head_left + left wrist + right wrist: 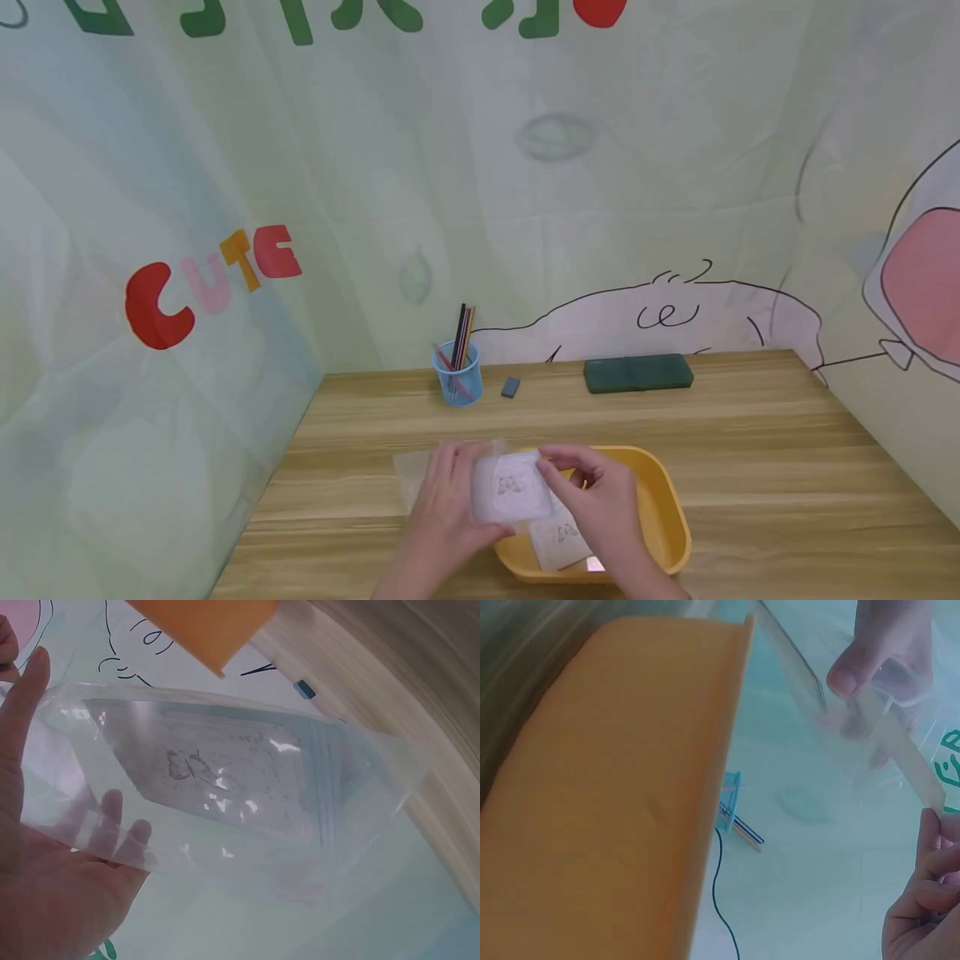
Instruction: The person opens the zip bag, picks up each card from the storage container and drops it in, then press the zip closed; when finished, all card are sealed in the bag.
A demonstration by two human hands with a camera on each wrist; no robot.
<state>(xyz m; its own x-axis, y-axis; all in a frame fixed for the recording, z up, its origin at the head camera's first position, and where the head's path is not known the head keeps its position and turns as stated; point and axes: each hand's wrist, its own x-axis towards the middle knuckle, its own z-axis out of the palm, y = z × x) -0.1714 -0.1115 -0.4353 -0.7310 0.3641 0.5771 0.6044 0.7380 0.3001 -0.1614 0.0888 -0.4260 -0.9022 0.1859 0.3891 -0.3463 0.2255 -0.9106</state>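
Note:
My left hand [446, 512] holds a clear plastic zip bag [375, 776], its thumb on the near face and fingers showing through the film. Within the bag, a pale card [225, 769] with a small dark drawing is visible in the left wrist view. My right hand [600, 492] pinches the right edge of a white card [521, 483] with a butterfly drawing, which overlaps the bag above the basket. Seen from the right wrist, the white card [904, 750] appears edge-on between both hands. Another butterfly card [558, 537] lies in the yellow basket [678, 529] below.
Toward the back of the wooden table [765, 433] stand a blue cup [459, 385] of pencils, a small grey-blue eraser-like block [511, 387] and a dark green case [637, 373]. A printed cloth backdrop [420, 167] rises behind and beside the table.

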